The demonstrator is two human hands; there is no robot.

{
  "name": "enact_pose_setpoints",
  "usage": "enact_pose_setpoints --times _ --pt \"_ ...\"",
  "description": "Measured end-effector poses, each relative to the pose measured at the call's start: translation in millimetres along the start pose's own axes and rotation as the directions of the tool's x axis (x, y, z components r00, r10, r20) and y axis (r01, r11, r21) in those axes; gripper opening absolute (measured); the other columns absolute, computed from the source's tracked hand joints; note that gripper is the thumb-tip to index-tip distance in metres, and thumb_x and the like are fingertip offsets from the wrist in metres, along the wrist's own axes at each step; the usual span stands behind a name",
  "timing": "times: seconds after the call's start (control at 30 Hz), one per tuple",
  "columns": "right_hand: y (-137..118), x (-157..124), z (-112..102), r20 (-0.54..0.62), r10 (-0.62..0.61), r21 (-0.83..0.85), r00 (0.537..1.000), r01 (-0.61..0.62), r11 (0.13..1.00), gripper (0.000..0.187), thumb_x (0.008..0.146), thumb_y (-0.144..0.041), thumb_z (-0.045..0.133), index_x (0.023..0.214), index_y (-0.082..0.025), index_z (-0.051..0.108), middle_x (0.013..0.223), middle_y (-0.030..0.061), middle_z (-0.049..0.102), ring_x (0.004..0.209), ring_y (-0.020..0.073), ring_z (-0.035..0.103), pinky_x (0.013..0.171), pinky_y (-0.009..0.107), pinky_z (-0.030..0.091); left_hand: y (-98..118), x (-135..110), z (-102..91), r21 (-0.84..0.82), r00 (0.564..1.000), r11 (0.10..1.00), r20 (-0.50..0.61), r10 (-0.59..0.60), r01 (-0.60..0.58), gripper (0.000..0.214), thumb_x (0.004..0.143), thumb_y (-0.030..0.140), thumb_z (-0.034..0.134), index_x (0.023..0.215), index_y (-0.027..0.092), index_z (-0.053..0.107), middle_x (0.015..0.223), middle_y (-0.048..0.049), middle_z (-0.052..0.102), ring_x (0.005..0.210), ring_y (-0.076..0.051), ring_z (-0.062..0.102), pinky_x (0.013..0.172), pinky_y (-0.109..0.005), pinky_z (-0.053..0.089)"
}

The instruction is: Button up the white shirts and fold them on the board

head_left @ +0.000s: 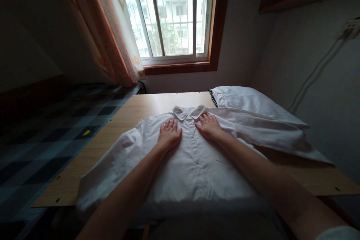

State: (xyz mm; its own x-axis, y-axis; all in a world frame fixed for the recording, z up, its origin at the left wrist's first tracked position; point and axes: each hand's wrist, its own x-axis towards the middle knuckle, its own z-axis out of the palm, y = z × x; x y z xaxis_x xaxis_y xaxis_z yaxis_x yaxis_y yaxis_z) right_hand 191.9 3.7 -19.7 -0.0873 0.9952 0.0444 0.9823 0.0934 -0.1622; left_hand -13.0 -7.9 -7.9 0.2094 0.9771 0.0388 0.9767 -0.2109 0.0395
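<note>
A white button-up shirt [194, 165] lies face up on a light wooden table [118, 127], collar toward the window. My left hand [169, 134] rests flat on the shirt's chest just left of the button line, fingers stretched toward the collar. My right hand [208, 126] lies flat on the chest right of the buttons, fingers also extended. Neither hand holds anything. The shirt's left sleeve [112, 161] spreads toward the table's left edge, and the right sleeve [275, 135] stretches out to the right.
A folded pile of white cloth [247, 99] sits at the table's far right corner. A window [171, 15] with an orange curtain [112, 30] is behind the table. A bed with a dark checked cover [42, 135] lies on the left. A cable [315, 71] hangs down the right wall.
</note>
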Motion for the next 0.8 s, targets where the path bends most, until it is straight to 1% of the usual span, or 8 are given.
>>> enact_pose_setpoints --times 0.1,0.17,0.27,0.33,0.43,0.53,0.67,0.8 --pt "5.6 12.6 -0.4 0.022 0.035 -0.003 0.999 -0.035 0.999 0.074 0.097 -0.058 0.021 0.152 -0.01 0.033 0.161 0.0145 0.024 0.149 0.0283 0.018 0.12 0.045 0.008 -1.1 0.2 -0.2 -0.007 1.0 1.0 -0.007 -0.001 0.001 0.061 0.098 0.042 0.023 0.152 0.014 0.031 0.161 -0.0106 0.024 0.15 -0.024 0.017 0.122 -0.046 0.011" --pt "8.7 19.0 -0.3 0.042 0.06 0.011 0.997 -0.06 0.998 0.075 0.097 -0.059 0.019 0.153 -0.011 0.031 0.162 0.0131 0.021 0.15 0.027 0.015 0.12 0.047 0.007 -3.2 0.3 0.2 -0.018 1.0 1.0 -0.009 0.002 -0.002 0.061 0.098 0.044 0.024 0.152 0.016 0.032 0.161 -0.0098 0.025 0.15 -0.024 0.018 0.122 -0.046 0.011" --pt "13.8 26.9 1.2 0.034 0.099 0.036 0.994 -0.101 0.994 0.075 0.096 -0.059 0.021 0.153 -0.012 0.03 0.163 0.0127 0.018 0.15 0.0262 0.011 0.119 0.049 0.006 -7.5 -0.1 0.2 -0.033 1.0 0.999 -0.008 0.012 -0.012 0.064 0.098 0.048 0.025 0.152 0.014 0.031 0.161 -0.0101 0.026 0.15 -0.024 0.018 0.122 -0.045 0.012" --pt "18.1 31.9 3.0 0.004 0.13 0.042 0.992 -0.13 0.991 0.076 0.095 -0.059 0.023 0.152 -0.01 0.031 0.163 0.0141 0.017 0.15 0.0261 0.013 0.119 0.046 0.01 -9.6 -1.1 -0.4 -0.035 1.0 0.999 -0.003 0.01 -0.01 0.066 0.098 0.051 0.024 0.152 0.014 0.031 0.161 -0.0102 0.025 0.15 -0.024 0.018 0.122 -0.048 0.012" --pt "24.9 39.1 5.6 -0.03 0.158 0.032 0.987 -0.157 0.987 0.078 0.094 -0.06 0.025 0.152 -0.008 0.03 0.162 0.015 0.021 0.149 0.0263 0.017 0.118 0.043 0.015 -9.9 -3.0 -2.2 -0.032 1.0 0.999 0.009 -0.005 0.006 0.065 0.097 0.054 0.023 0.153 0.021 0.031 0.161 -0.0077 0.024 0.15 -0.025 0.017 0.12 -0.055 0.011" --pt "30.3 44.5 7.4 -0.039 0.182 0.027 0.982 -0.181 0.983 0.079 0.093 -0.061 0.025 0.153 -0.01 0.03 0.162 0.0143 0.022 0.149 0.0274 0.017 0.119 0.045 0.013 -8.1 -4.3 -3.8 -0.034 0.999 0.999 0.028 -0.029 0.03 0.064 0.097 0.055 0.022 0.153 0.026 0.031 0.162 -0.0051 0.023 0.15 -0.027 0.015 0.119 -0.059 0.01" --pt "33.8 46.9 9.0 -0.038 0.176 0.038 0.984 -0.175 0.984 0.079 0.093 -0.062 0.025 0.153 -0.01 0.03 0.162 0.0143 0.021 0.15 0.0277 0.016 0.12 0.045 0.009 -7.6 -4.3 -5.1 -0.041 0.997 0.998 0.052 -0.05 0.052 0.065 0.095 0.058 0.022 0.153 0.028 0.031 0.163 -0.0044 0.02 0.151 -0.029 0.012 0.117 -0.063 0.008" --pt "34.5 45.8 9.7 -0.052 0.161 0.06 0.985 -0.158 0.986 0.079 0.093 -0.062 0.027 0.152 -0.011 0.033 0.162 0.0149 0.022 0.149 0.0288 0.016 0.12 0.044 0.009 -10.4 0.6 -6.4 -0.05 0.995 0.995 0.05 -0.081 0.083 0.071 0.092 0.064 0.024 0.153 0.027 0.031 0.163 -0.0075 0.018 0.15 -0.031 0.013 0.117 -0.062 0.01"
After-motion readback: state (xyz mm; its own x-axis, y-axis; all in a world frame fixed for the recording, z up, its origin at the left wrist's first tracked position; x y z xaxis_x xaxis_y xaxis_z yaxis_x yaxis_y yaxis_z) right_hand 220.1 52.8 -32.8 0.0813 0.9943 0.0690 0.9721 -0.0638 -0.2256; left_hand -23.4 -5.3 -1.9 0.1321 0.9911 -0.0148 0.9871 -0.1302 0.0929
